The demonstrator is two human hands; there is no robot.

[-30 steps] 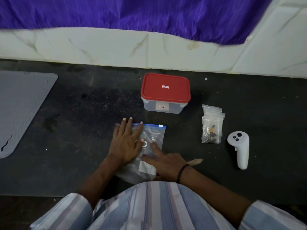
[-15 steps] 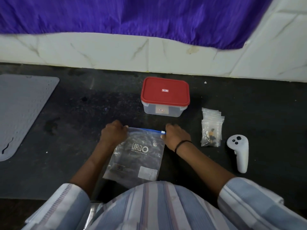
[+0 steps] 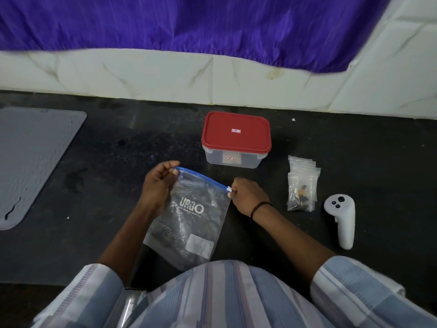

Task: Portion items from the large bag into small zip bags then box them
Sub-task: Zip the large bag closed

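A large clear zip bag [image 3: 189,216] with a blue zip strip and white lettering lies on the dark counter in front of me. My left hand [image 3: 157,185] grips its top left corner. At the right end of the strip, my right hand [image 3: 246,197] pinches the white slider. A clear plastic box with a red lid [image 3: 236,136], closed, stands just beyond the bag. To the right lies a stack of small zip bags [image 3: 301,185], the front one holding a few small dark pieces.
A white hand controller [image 3: 341,221] lies at the far right. A grey ribbed mat [image 3: 30,157] covers the counter's left end. White marbled tiles [image 3: 165,76] and a purple cloth [image 3: 189,24] back the counter.
Both hands left the flat of the bag and went to its top corners. The top edge has since lifted a little and tilted, left side higher.
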